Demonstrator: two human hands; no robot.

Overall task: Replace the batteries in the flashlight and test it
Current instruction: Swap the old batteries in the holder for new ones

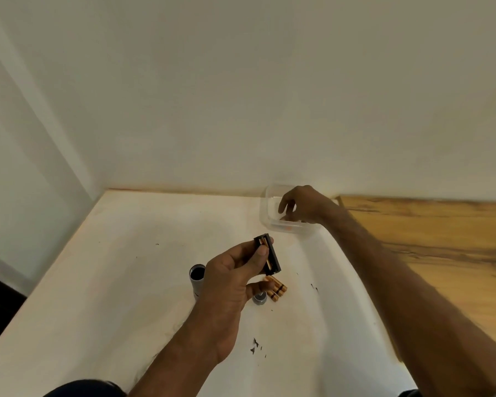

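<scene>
I pinch the battery holder [267, 255] in my left hand [229, 285]; my right hand [301, 206], fingers loosely curled, reaches into the clear container [267, 213] beyond it. Flashlight body [197, 280] lies open left of the holder, loose batteries [277, 290] just below; reloading, reassembly and test remain.

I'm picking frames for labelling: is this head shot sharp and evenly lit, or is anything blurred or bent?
Head view: soft, even indoor light, no harsh glare. The right hand in the clear container is slightly motion-blurred. The left hand and its battery holder are sharper. Wide-angle distortion bows the white table edges. The loose batteries look small and soft.
</scene>
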